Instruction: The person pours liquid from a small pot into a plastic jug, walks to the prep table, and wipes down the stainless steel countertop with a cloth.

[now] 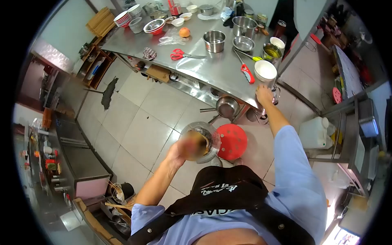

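My left hand point(176, 153) is low in front of me, its fingers closed around a rounded brownish thing point(193, 145) that is too blurred to name. Behind and around that thing shows a wide, clear round container point(210, 131). My right arm reaches forward, and my right hand point(264, 95) rests at the near corner of the steel table point(222, 83), holding nothing that I can see. Just beyond its fingers stands a white bowl point(265, 70). A red-handled tool point(247, 74) lies to the left of that bowl.
Red-handled scissors point(178, 54), a steel pot point(214, 41), an orange fruit point(184, 32) and stacked bowls point(122, 18) are on the table. A red round stool point(232, 141) stands on the tiled floor below. Pans point(227, 107) are beneath the table's edge. A white jug point(314, 132) stands at right.
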